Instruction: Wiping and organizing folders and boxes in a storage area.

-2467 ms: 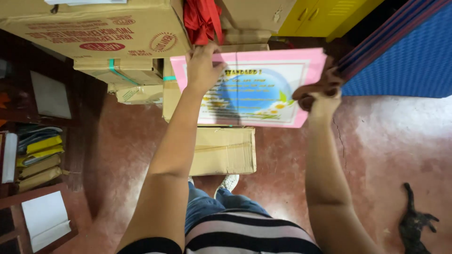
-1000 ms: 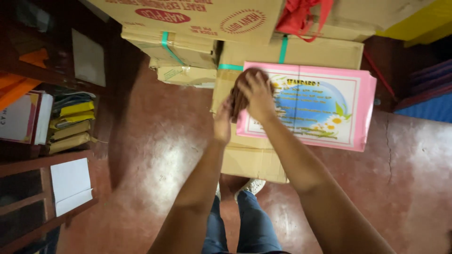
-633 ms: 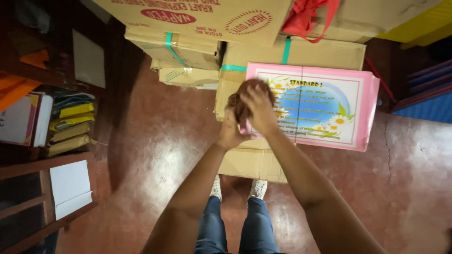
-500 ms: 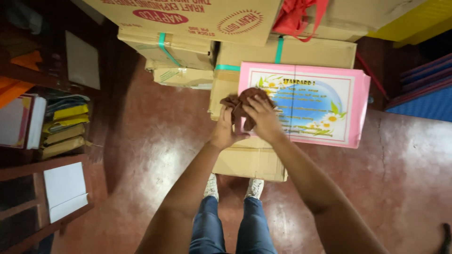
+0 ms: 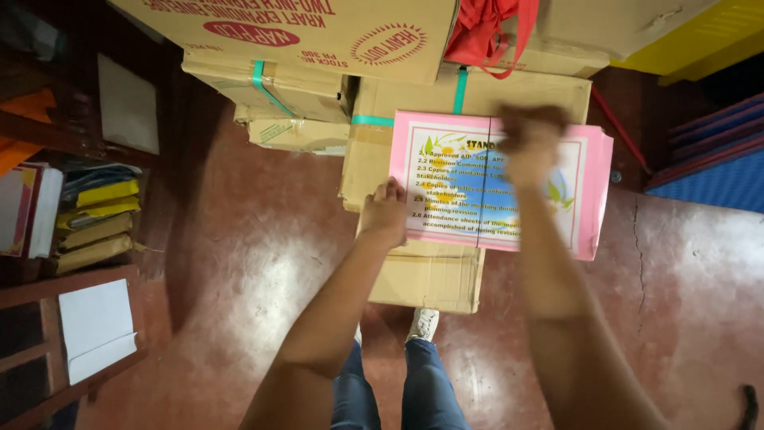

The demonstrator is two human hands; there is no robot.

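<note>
Left hand (image 5: 386, 211) grips pink folder (image 5: 501, 183); blurred right hand (image 5: 529, 147) lies atop it.

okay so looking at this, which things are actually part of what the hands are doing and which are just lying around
In hand:
pink-bordered folder, lying on a cardboard box
left hand holding its left edge
right hand, blurred, over its top

Lying about:
taped cardboard boxes behind
red cloth bag
stacked folders on the left shelf
white sheet

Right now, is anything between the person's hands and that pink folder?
Nothing visible. The left hand grips the pink folder at its left edge, and the right hand, blurred, lies over its top. The folder rests on a cardboard box.
</note>
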